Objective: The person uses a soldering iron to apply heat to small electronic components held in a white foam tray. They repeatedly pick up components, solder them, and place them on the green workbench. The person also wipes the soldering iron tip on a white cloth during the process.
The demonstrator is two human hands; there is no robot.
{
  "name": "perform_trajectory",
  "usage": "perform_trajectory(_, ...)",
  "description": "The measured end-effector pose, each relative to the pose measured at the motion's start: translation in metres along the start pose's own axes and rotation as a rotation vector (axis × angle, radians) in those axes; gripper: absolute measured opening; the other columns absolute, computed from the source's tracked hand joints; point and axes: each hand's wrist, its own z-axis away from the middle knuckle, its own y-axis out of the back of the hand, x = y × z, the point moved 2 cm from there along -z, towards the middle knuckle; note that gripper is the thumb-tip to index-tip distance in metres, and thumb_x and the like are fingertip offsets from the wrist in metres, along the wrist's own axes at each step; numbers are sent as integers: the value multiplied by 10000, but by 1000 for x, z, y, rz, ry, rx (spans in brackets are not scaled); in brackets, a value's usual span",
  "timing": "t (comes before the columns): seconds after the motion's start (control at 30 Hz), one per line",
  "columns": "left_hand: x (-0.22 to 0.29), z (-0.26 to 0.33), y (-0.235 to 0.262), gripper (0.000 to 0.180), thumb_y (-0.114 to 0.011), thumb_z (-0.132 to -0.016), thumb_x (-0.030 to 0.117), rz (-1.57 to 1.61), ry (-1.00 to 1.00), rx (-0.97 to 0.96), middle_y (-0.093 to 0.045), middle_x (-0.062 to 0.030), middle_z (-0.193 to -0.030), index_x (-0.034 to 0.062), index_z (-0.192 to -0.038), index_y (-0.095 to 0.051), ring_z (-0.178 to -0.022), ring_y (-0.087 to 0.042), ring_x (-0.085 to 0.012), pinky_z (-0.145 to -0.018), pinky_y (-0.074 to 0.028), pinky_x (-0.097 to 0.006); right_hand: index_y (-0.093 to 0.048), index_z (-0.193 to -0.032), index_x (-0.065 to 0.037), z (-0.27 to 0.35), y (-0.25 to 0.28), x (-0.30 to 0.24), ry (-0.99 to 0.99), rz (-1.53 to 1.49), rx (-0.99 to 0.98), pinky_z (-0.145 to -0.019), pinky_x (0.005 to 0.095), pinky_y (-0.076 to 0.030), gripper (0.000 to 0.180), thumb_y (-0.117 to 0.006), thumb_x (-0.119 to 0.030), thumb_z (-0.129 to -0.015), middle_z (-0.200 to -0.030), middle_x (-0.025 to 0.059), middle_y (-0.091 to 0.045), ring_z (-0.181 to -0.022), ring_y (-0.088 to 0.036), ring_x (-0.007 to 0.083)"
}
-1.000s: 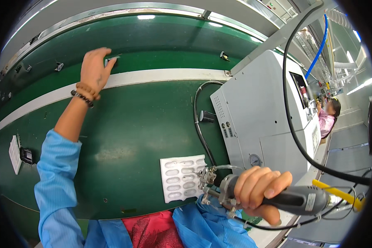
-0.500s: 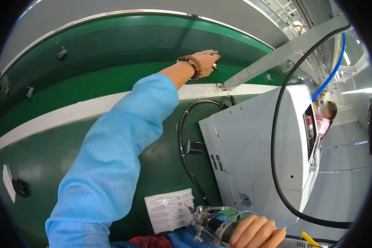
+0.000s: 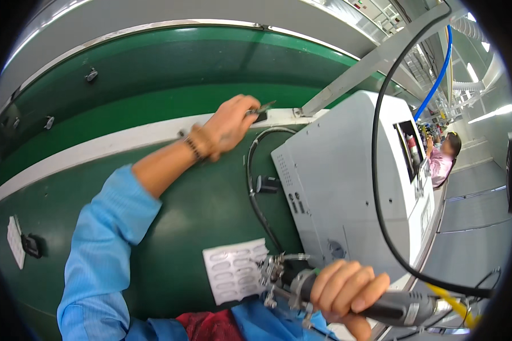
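Draws back off the green belt [image 3: 170, 102], carrying away a small dark part [image 3: 261, 117] pinched in the left hand [image 3: 232, 121], over the white rail [image 3: 119, 136]. Grips the grey tool [image 3: 401, 307] in the right hand [image 3: 347, 291].

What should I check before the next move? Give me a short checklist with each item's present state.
1. Right hand closed around the grey handheld tool: ok.
2. Small part gripped in the left hand's fingers: ok.
3. Part brought to the white tray: not ok; the left hand is up by the white rail.
4. Tray resting on the green bench: ok.
5. Tool's metal head clear of the tray: cannot tell; they overlap in this view.
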Motion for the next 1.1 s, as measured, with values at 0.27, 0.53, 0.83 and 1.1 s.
perform_trajectory(0.27, 128, 165, 82, 258, -662, -892, 43, 311, 443, -133, -620, -123, -999, 2, -1147, -654, -886, -626, -208, -794, -509, -312, -458, -1031, -10, 16, -10, 6, 67, 17, -20, -455, 282, -458, 485, -778, -328, -852, -637, 20, -553, -499, -550, 142)
perform_trajectory(0.53, 179, 217, 53, 252, -762, -783, 42, 114, 255, -65, -692, -152, -982, 1, -1022, -697, -929, -656, -294, -817, -524, -358, -464, -1047, -4, 18, -26, 12, 75, -49, 10, -472, 261, -426, 544, -797, -376, -830, -657, 22, -535, -526, -518, 126)
perform_trajectory(0.83, 174, 227, 23, 285, -793, -728, 18, 111, 168, -19, -706, -131, -957, 11, -999, -703, -950, -664, -302, -831, -537, -387, -460, -1060, -8, 18, -23, 15, 53, 2, -1, -471, 260, -425, 535, -763, -400, -858, -661, 24, -531, -523, -503, 123)
perform_trajectory(1.1, 167, 228, 18, 283, -799, -722, 20, 176, 227, -11, -712, -127, -961, 9, -989, -705, -958, -669, -300, -832, -542, -387, -441, -1059, -41, 18, -24, 19, 72, 26, 10, -468, 263, -437, 555, -759, -442, -846, -682, 17, -542, -511, -528, 132)
